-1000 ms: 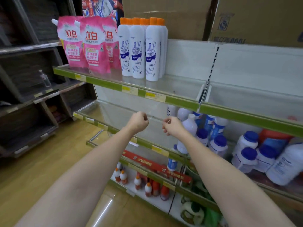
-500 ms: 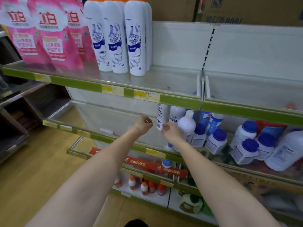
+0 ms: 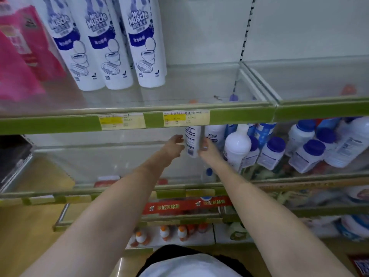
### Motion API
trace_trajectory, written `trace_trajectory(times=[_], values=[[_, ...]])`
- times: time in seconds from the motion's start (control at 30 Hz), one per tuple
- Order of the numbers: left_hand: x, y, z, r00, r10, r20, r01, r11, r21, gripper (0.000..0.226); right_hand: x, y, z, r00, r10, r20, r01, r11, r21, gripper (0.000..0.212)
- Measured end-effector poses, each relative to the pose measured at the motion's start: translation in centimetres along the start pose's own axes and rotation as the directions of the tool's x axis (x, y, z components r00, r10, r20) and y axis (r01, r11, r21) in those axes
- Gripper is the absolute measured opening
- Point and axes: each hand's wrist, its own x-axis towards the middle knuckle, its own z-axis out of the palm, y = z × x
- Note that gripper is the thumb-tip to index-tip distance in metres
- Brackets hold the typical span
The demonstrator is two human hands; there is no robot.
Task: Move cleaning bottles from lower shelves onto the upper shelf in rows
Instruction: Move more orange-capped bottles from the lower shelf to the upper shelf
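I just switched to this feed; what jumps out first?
Both hands reach under the upper shelf: the left hand and the right hand flank a tall white bottle on the lower shelf. On the upper shelf stands a row of white toilet-cleaner bottles, beside pink pouches.

Three tall bottles (image 3: 111,47) stand on the upper shelf (image 3: 239,116), right of the pouches (image 3: 22,56). Beneath it, capped bottles (image 3: 271,152) crowd the lower shelf's (image 3: 119,193) right side.
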Motion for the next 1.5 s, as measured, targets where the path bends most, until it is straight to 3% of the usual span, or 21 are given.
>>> trace_trajectory(times=[0.37,0.67,0.8,1.0,1.27,1.4,1.5], values=[[1.8,-1.6,0.8,0.993,0.03,0.115,-0.019,0.994,-0.103,0.076,-1.0,-0.7,1.4,0.999,0.022,-0.039,-0.021,0.999,0.035,0.054],[-1.0,-3.3,0.7,0.998,0.044,-0.035,-0.046,0.997,-0.055,0.035,-1.8,0.7,1.3,0.998,0.053,0.046,-0.052,0.998,-0.031,0.04],[-2.8,-3.6,0.9,0.994,0.073,-0.081,-0.073,0.997,0.005,0.038,-2.9,1.3,0.8,0.997,-0.027,0.068,0.036,0.992,-0.122,0.057],[-7.0,-3.2,1.8,0.991,0.113,-0.076,-0.109,0.992,0.057,0.048,-7.1,0.1,-1.1,0.987,-0.09,0.13,0.111,0.981,-0.161,0.044],[-14.0,-0.2,6.5,0.997,0.064,-0.037,-0.067,0.993,-0.093,0.053,-11.2,1.3,-5.9,0.985,-0.051,0.165,0.027,0.989,0.146,0.034],[-17.3,-0.7,9.8,0.996,-0.025,-0.087,0.013,0.99,-0.144,0.056,-12.6,3.3,-8.2,0.964,-0.133,0.229,0.096,0.982,0.165,0.013],[-19.6,-2.1,12.2,0.993,-0.085,-0.08,0.064,0.971,-0.232,0.058,-13.4,4.9,-9.6,0.954,-0.117,0.275,0.076,0.985,0.156,0.021]])
